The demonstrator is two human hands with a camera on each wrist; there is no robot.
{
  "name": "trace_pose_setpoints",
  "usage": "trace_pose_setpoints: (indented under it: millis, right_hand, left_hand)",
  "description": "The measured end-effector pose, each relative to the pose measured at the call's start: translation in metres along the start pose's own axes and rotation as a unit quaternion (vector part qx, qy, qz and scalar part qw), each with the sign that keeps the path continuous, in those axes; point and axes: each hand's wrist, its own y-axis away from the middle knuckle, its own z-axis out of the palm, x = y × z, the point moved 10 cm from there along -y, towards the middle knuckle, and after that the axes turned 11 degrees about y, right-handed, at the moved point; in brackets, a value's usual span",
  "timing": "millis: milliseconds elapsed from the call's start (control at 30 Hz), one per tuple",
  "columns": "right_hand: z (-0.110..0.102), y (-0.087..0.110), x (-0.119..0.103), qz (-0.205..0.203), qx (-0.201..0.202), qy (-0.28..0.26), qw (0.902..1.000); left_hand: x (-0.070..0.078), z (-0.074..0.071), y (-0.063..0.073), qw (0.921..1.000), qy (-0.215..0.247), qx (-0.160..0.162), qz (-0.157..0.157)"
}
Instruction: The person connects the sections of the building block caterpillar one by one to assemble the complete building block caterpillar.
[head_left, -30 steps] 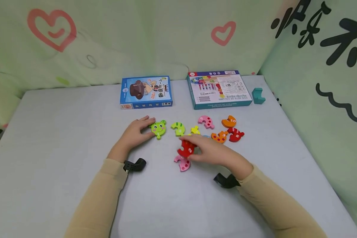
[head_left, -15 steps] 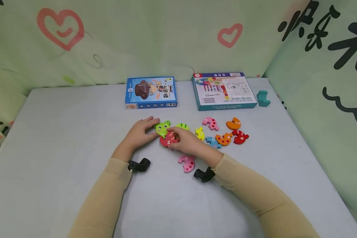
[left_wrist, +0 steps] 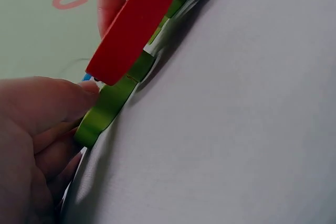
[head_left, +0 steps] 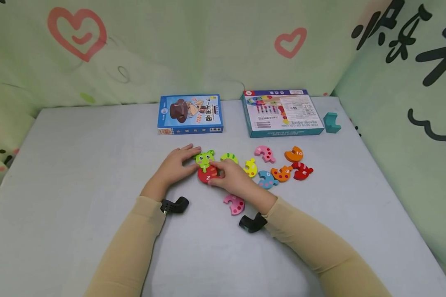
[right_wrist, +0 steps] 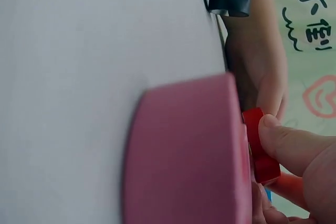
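My left hand (head_left: pixel 174 167) holds the green smiling caterpillar-head puzzle piece (head_left: pixel 204 158) on the table, thumb at its near side and fingers at its far side. In the left wrist view the thumb presses the edge of this green head (left_wrist: pixel 107 111). Between thumb and fingers, my right hand (head_left: pixel 235 178) pinches a red puzzle piece (head_left: pixel 206 175) marked 2. The red piece meets the lower end of the head and overlaps it; seen from the left wrist, the red piece (left_wrist: pixel 131 32) sits slightly raised and tilted over it.
Just right lie a striped green piece (head_left: pixel 229 157), a yellow one (head_left: pixel 250 168), a blue one (head_left: pixel 267 180) and several pink, orange and red ones. A pink piece (head_left: pixel 235 204) lies near the right wrist. Two boxes (head_left: pixel 190 114) and a teal holder (head_left: pixel 332 123) stand at the back.
My right hand has carried the red piece leftward from above the near pink piece to the green head. The left hand stays at the head. The head view has shifted slightly.
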Motion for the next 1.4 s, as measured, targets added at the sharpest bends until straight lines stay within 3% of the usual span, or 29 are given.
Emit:
trace_pose_setpoints:
  millis: [567,867,1400]
  right_hand:
    - [-0.0009,0.0059,0.0076,0.032,0.038,0.042,0.9979]
    - [0.0006,0.0063,0.0062,0.013,0.067,0.028,0.9973]
    - [-0.0002,0.0044,0.0047,0.005,0.077,0.047,0.996]
  left_hand:
    - [0.0015,0.0037,-0.0043,1.0,0.004,-0.004,0.0]
    - [-0.0018,0.004,-0.0023,0.9996,-0.008,-0.015,-0.021]
    - [0.0059,0.0077,-0.0042,0.9993,-0.021,-0.024,-0.02]
